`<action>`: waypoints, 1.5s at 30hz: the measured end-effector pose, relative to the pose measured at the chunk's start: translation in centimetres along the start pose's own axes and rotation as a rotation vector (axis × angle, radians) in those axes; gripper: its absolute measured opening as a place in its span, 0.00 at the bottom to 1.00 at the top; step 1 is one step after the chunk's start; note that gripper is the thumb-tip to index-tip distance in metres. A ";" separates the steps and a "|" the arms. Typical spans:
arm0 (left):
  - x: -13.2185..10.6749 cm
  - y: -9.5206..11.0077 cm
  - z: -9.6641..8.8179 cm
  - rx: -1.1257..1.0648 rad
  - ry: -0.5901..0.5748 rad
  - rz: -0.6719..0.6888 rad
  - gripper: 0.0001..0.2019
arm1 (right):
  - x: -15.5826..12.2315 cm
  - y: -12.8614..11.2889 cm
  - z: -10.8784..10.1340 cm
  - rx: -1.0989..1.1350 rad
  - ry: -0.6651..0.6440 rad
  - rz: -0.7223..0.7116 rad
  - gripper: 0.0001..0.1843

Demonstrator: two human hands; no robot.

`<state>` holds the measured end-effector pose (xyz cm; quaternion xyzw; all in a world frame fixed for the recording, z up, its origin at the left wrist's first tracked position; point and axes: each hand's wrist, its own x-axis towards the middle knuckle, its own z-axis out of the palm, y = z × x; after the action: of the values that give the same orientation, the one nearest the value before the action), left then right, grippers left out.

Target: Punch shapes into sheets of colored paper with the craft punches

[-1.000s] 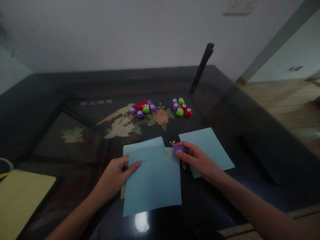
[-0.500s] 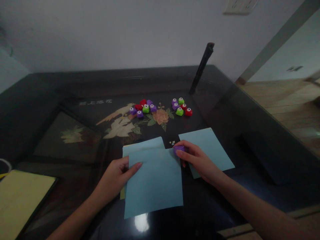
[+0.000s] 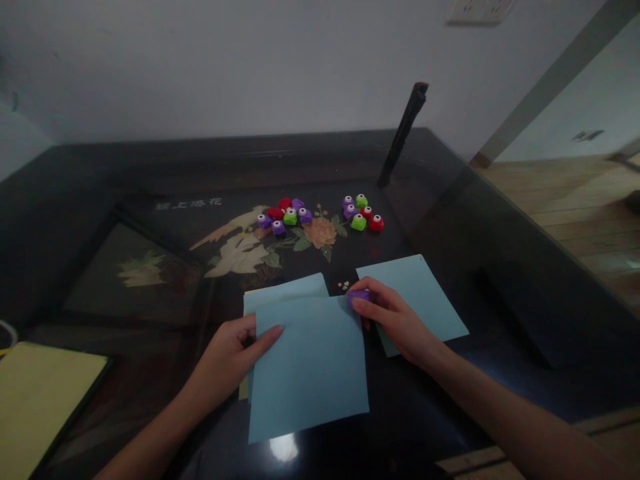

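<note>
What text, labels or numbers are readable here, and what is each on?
"上添花", preceded by one character too blurred to read: pale inlaid inscription on the dark table.
No readable text on the blue sheet, purple punch or wall plate.

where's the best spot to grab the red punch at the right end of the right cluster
Probably pinch the red punch front-to-back, coming from the right: no neighbour stands there, while the green punch crowds its left.
</note>
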<state>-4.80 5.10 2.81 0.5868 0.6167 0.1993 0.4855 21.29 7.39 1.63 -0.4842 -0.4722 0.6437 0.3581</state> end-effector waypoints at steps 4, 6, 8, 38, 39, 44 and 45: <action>0.0 0.1 0.1 0.016 0.006 -0.006 0.18 | 0.0 -0.2 0.0 -0.004 -0.012 -0.013 0.12; 0.0 0.1 0.1 0.013 0.005 -0.006 0.18 | 0.0 -0.3 0.0 -0.004 -0.021 -0.017 0.13; 0.0 0.0 0.1 0.007 0.009 -0.010 0.18 | 0.0 -0.4 -0.1 -0.007 -0.028 -0.018 0.13; -0.1 0.0 0.1 -0.102 -0.057 0.066 0.17 | 0.4 -1.0 -0.9 -0.050 -0.001 -0.042 0.13; 0.0 0.1 0.1 -0.112 -0.065 0.053 0.17 | 0.4 -1.1 -0.9 -0.081 -0.009 -0.042 0.13; 0.0 0.2 0.2 -0.176 -0.088 -0.017 0.18 | 0.3 -1.3 -0.8 -0.202 -0.014 -0.039 0.13; 0.0 0.2 0.2 -0.190 -0.086 -0.024 0.18 | 0.3 -1.3 -0.7 -0.202 -0.014 -0.034 0.13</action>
<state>-4.51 5.10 2.88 0.5387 0.5806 0.2257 0.5672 21.92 8.24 2.71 -0.5053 -0.5452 0.5901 0.3149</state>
